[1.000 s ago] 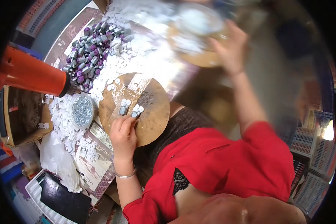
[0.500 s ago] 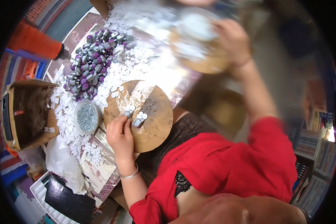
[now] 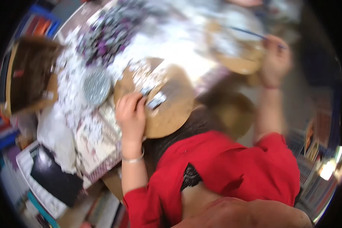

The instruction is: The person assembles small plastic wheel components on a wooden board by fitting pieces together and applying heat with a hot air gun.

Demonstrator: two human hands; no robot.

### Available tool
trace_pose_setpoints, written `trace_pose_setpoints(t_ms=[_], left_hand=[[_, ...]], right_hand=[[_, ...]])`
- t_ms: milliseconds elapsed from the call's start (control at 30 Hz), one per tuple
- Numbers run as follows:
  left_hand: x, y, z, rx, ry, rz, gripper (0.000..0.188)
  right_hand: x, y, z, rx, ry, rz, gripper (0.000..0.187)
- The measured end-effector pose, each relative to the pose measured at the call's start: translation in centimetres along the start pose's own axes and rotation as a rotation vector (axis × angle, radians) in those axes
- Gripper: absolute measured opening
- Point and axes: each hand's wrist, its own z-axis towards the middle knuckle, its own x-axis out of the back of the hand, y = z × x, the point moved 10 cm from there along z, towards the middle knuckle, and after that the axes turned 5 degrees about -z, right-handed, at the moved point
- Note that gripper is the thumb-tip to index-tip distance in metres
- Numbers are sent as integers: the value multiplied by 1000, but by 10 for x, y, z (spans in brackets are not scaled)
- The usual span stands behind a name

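My left hand (image 3: 131, 114) rests at the left edge of a round brown board (image 3: 171, 117), fingers pinched on a small grey block (image 3: 145, 91). Beside it on the board lies another grey block (image 3: 155, 102) with white round pieces. Out to the right, my right hand (image 3: 276, 60) is closed around a thin dark blue stick (image 3: 245, 32), which points left. The stick passes over a second round brown board (image 3: 239, 65), where a white tub and white pieces (image 3: 226, 43) sit. Blur hides the stick's tip and its exact kind.
A tub of small silvery metal pieces (image 3: 96, 86) stands left of the board. Behind it are piled grey and purple parts (image 3: 106, 34) amid white bits (image 3: 70, 76). Further left stand an open cardboard box (image 3: 32, 76) and a plastic bag (image 3: 57, 133). Another person's hand (image 3: 247, 2) shows at the top.
The whole view has shifted and blurred. My right hand has drawn away from the white tub, and the blue stick now shows in it. My left hand keeps its pinch on the grey block.
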Motion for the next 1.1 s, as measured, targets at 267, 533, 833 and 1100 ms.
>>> trace_pose_setpoints(t_ms=[267,533,833,1100], left_hand=[[-2,-1,3,2,24,-41,12],[6,36,-19,-155,18,-53,18],[14,30,-6,-96,22,-60,15],[-3,19,6,-107,-89,66,14]], right_hand=[[-137,-4,-121,-337,-610,353,14],[-122,-5,-123,-314,-641,325,15],[-117,3,-120,-347,-600,255,13],[-137,26,-122,-439,-524,267,12]])
